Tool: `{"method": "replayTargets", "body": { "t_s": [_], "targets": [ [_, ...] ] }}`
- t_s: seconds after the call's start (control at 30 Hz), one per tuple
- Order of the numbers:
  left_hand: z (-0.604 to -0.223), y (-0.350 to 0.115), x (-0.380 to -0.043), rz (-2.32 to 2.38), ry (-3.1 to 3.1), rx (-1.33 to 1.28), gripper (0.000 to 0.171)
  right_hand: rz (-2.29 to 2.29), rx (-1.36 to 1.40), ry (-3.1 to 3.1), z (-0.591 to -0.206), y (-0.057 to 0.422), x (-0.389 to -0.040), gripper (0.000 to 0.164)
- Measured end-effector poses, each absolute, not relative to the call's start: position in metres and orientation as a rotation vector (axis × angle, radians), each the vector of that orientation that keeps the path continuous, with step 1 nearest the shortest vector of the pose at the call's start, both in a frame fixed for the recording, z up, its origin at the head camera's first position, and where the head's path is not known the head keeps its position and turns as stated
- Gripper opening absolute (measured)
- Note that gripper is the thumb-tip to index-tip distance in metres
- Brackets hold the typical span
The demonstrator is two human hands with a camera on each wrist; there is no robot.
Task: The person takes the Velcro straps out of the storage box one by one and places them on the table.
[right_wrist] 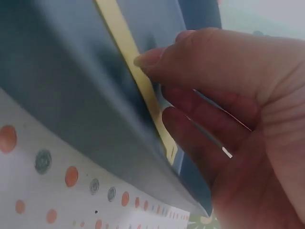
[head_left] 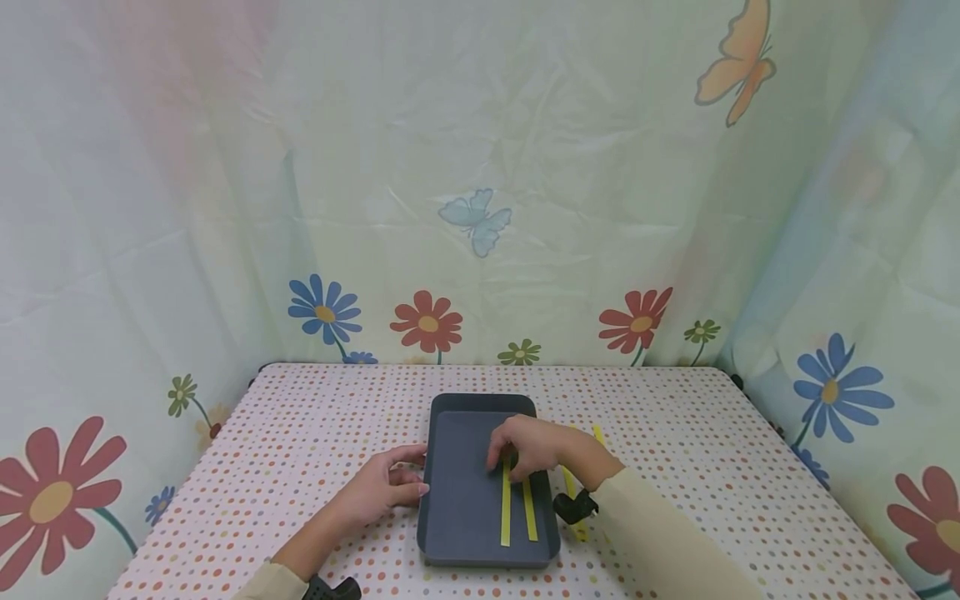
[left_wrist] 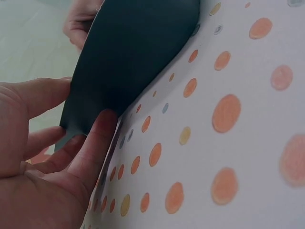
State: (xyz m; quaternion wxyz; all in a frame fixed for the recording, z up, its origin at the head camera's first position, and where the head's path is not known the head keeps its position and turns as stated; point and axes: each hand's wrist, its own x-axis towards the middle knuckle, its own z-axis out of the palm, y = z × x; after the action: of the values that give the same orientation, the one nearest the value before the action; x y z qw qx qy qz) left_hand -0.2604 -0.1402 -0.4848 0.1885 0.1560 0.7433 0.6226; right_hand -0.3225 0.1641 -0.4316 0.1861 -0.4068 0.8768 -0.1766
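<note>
1. The pale backdrop (head_left: 600,167) fills the view from nine through twelve to three o'clock, printed with flowers and butterflies; an orange butterfly (head_left: 738,71) sits between one and two.
2. Below it, the dotted table cover (head_left: 675,450) spreads around six o'clock.
3. The dark grey tray (head_left: 461,492) lies flat near the middle of that cover, its long sides running roughly twelve to six. Directions below are from the tray's centre.
4. The cream right sleeve (head_left: 667,542) reaches in from four o'clock.
5. The left hand (head_left: 382,483) is at nine o'clock, thumb and fingers spread, their tips touching the tray's side and rim.
6. The right hand (head_left: 528,446) is over the tray between one and two o'clock, fingers bent down, thumb tip at a strip. The gap looks narrow; I cannot tell whether it pinches anything.
7. A black wrist device (head_left: 576,506) shows toward three o'clock.
8. Inside the tray, the left strip (head_left: 506,517) and right strip (head_left: 531,512), both yellow, lie side by side between four and five o'clock, their upper ends by the right hand.
9. Outside, one yellow piece (head_left: 567,482) shows near three o'clock, a smaller bit (head_left: 597,432) near two, beyond the forearm.
</note>
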Motion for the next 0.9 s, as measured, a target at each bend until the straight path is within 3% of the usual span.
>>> {"method": "replayTargets", "body": {
  "t_s": [0.9],
  "targets": [
    [-0.485,-0.141,-0.261,1.752,2.081,0.428,0.072,-0.331,-1.062,2.486,-0.431,0.15,-0.33,0.027]
  ]
}}
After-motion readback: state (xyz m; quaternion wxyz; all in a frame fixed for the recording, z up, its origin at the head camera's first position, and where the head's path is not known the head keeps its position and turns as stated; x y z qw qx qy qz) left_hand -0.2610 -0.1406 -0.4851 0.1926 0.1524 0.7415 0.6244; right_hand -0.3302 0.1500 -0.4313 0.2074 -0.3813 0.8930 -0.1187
